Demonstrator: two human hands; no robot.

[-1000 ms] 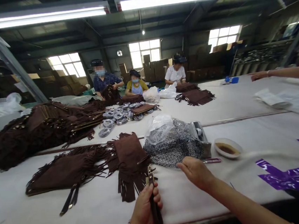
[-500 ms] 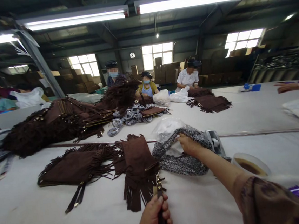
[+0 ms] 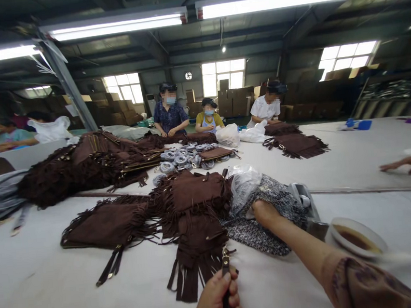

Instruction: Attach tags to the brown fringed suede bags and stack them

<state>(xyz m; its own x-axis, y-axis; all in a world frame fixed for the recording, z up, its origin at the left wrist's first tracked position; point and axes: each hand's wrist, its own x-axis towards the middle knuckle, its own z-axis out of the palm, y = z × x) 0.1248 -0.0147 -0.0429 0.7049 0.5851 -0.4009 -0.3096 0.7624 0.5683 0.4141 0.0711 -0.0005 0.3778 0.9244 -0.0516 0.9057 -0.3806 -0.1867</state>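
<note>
My left hand (image 3: pixel 219 294) is closed round a dark brown leather strap (image 3: pixel 227 280) at the front. The strap's metal clasp (image 3: pixel 225 253) lies beside a brown fringed bag (image 3: pixel 202 236). My right hand (image 3: pixel 265 212) reaches into a black-and-white patterned cloth bag (image 3: pixel 252 239), where its fingers are hidden. A clear plastic bag (image 3: pixel 243 182) bunches at the cloth bag's far edge. Another brown fringed bag (image 3: pixel 202 190) lies on top of the far end of the first one. To the left rests a fringed bag (image 3: pixel 105 225) with its dark strap ends (image 3: pixel 110 266) hanging toward me.
A big heap of fringed bags (image 3: pixel 72 169) stands at the left, near coiled grey straps (image 3: pixel 182 158). Right of the cloth bag is a tub of brown liquid (image 3: pixel 357 236). Co-workers (image 3: pixel 170 113) stand across the table, and another person's hand (image 3: pixel 408 163) rests at the right.
A dark fringed bundle in mid-air at the back is gone from there; a fringed bag now lies before me. My right hand has sunk deeper into the cloth bag. The view has shifted left.
</note>
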